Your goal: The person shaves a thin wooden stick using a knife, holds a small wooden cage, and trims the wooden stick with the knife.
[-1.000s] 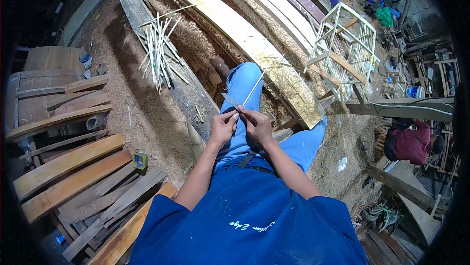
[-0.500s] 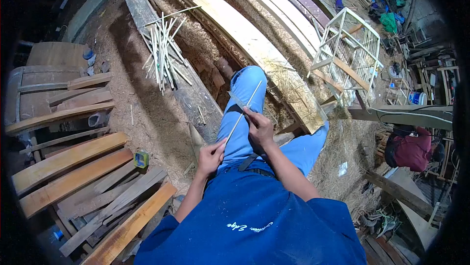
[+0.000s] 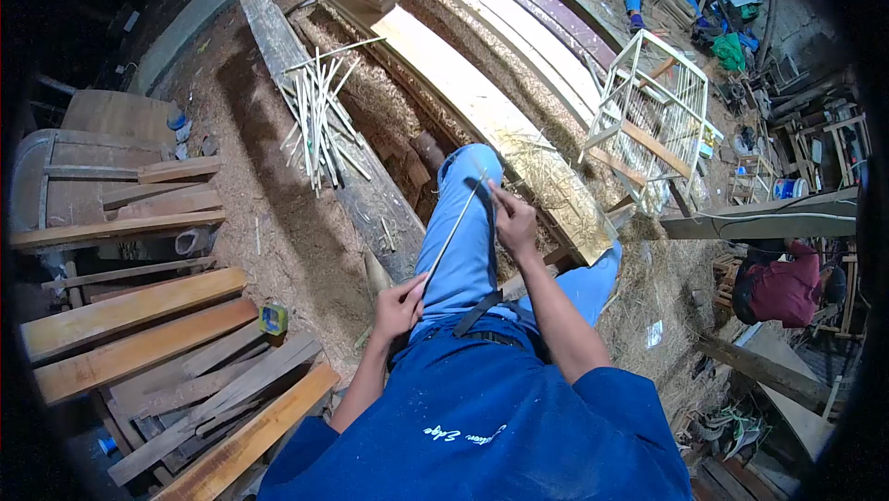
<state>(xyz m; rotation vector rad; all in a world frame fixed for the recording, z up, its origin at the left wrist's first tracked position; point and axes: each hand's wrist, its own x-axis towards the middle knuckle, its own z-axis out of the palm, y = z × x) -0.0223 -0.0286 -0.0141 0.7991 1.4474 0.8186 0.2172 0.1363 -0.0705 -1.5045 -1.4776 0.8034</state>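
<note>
Head view: left hand [image 3: 398, 309] pinched closed on the near end of a thin stick [image 3: 452, 237], which slants over the jeans [image 3: 469, 265] toward the knee. Right hand [image 3: 515, 223], fingers bent, is at the far end; dark blur there, I can't tell how tight or on what. Loose sticks [image 3: 319, 117] heaped on a plank [image 3: 269, 24]; cage [image 3: 656, 147] well apart.
</note>
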